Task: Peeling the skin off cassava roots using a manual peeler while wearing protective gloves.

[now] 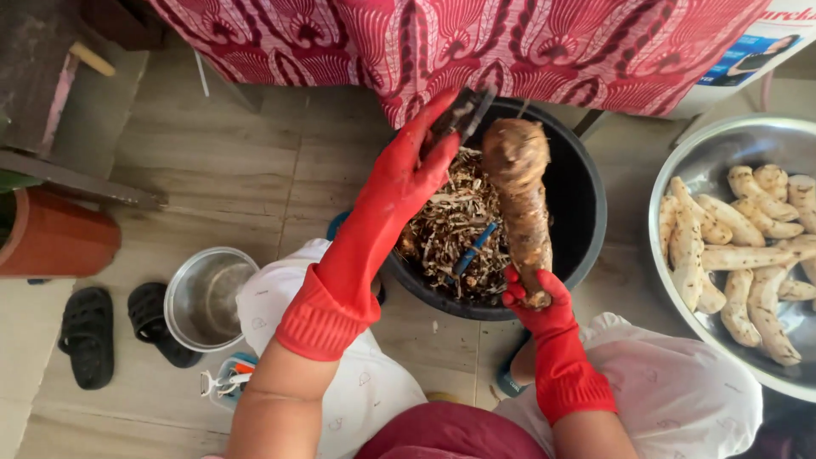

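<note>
This is looking like a home: black sandals (89,334) are lying on the tiled floor (221,178), a patterned red cloth (476,42) is hanging, and peeled roots are filling a big metal bowl (705,153).

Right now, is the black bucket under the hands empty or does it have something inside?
Not empty. The black bucket holds a heap of brown peelings with a blue-handled tool lying on them.

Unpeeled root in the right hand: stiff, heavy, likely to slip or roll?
The root probably is stiff: it stands upright from the right hand grip at its base. Thick, so likely heavy. Its rough brown skin should resist slipping; its rounded form might roll.
</note>
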